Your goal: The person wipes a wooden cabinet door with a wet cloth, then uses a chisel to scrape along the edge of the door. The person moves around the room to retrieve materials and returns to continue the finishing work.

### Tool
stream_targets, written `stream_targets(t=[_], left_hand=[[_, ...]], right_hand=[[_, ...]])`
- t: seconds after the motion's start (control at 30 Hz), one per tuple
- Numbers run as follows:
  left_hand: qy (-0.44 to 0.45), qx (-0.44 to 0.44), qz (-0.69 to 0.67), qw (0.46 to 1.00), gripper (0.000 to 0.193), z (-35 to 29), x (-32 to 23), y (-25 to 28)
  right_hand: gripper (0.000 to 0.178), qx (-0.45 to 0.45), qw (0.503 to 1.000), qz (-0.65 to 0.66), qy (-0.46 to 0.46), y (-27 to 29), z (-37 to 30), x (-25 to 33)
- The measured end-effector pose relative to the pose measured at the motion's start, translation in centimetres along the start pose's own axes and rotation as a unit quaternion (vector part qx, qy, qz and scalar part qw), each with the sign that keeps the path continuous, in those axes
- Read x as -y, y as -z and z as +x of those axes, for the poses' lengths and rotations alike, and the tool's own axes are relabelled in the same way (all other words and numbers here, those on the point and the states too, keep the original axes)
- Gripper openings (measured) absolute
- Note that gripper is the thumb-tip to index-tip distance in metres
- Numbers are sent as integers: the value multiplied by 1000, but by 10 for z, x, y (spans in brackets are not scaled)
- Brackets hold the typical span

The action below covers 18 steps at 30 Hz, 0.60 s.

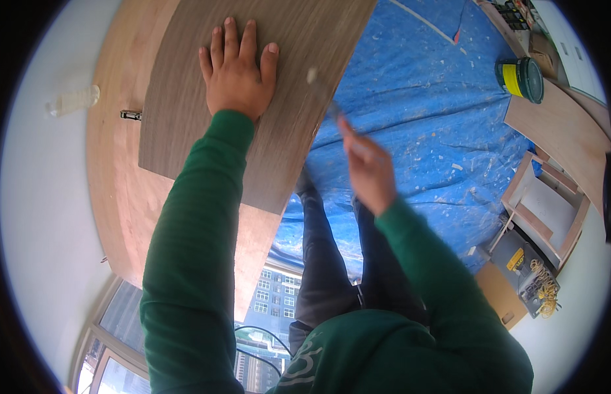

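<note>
Your left hand (pixel 236 72) lies flat, fingers spread and gripping nothing, pressing the grey-brown veneer sheet (pixel 279 125) onto the plywood panel (pixel 121 190). Sheet sits on the panel, its right edge overhanging toward the blue tarp (pixel 423 111). Your right hand (pixel 368 171) is clenched on a thin tool (pixel 322 92), blurred; kind not legible. Tool tip is at the sheet's right edge. Judged: sheet placed, edge work underway; how much edge remains cannot be told.

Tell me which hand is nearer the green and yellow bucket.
Right. The right hand, gripping a blurred tool, is over the blue tarp, toward the bucket; the left hand lies flat on the grey-brown panel, farther away.
</note>
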<state>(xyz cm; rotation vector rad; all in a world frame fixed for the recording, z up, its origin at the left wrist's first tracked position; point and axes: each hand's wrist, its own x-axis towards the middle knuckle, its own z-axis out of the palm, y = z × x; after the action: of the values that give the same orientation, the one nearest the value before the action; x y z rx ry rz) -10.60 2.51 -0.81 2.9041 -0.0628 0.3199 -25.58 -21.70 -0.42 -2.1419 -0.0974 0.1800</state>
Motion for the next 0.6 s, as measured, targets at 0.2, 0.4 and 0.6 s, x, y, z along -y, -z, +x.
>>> stream_targets(t=[0.2,0.4,0.6], left_hand=[[-2,-3,4,1000,64,2,-1,-4],[5,1,25,1000,63,-2,4,-1],[-10,-5,9,1000,63,5,-6,-8]], right_hand=[[49,-40,997,14,-69,13,77,5],[56,-16,1000,13,-9,1,4,-8],[44,-143,988,63,8,42,141,-26]])
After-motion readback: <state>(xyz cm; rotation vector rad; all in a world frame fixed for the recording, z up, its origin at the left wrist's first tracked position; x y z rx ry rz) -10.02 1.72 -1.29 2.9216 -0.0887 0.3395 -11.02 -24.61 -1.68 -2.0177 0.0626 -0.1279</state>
